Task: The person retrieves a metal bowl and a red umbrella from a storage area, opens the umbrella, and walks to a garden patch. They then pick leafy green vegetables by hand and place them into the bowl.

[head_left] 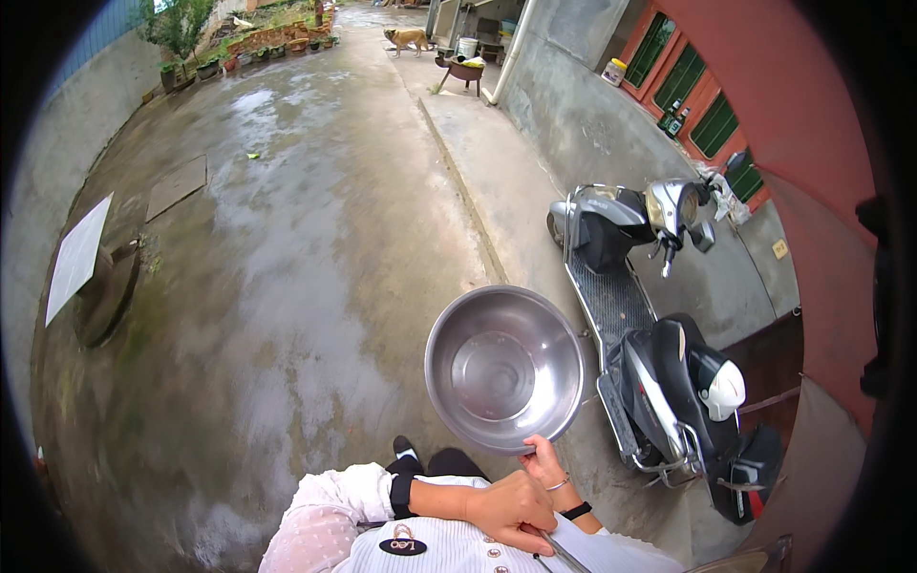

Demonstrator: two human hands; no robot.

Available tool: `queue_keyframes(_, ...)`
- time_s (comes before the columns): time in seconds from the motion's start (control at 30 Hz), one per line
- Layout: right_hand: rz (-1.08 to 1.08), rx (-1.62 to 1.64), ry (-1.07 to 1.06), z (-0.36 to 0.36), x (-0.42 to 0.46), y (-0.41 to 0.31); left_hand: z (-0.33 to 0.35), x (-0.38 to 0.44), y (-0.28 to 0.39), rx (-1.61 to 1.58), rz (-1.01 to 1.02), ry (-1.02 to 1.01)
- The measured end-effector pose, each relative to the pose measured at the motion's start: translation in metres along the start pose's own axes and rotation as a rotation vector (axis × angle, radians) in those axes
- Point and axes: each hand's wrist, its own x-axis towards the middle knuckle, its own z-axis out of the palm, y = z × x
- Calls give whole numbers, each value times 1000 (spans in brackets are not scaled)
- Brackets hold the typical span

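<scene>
A wide, empty stainless-steel bowl (503,370) is held out in front of me, tilted so that its inside shows. My right hand (542,462), with a bangle and a black band at the wrist, pinches its near rim. Crossing in front of my body, my left hand (517,506) is closed around a thin metal rod (569,553), which runs off past the bottom edge; its far end is hidden. Both hands are close together at my white buttoned shirt (458,538). A dark shoe (405,448) shows below.
A parked scooter (623,301) with a white-and-black helmet (722,390) stands close on the right by a grey wall. Red fabric (831,143) hangs along the right side. Farther off are a dog (408,39) and a metal stand (464,70). The concrete ground (286,286) is wet.
</scene>
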Motion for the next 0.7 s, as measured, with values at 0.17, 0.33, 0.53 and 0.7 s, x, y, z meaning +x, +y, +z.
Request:
queue_keyframes(0.17, -31, 113, 89, 85, 81, -87, -145, 40, -71, 2, -11, 16)
queue_keyframes(0.33, -90, 123, 90, 179, 208, -200, -294, 76, -161, 17, -7, 12)
queue_keyframes(0.53, -94, 42, 13, 325, 315, -353, -474, 134, -236, 97, -1, 77)
queue_keyframes(0.7, -50, 13, -85, 447, 411, -449, -618, 152, -293, 153, -18, 164)
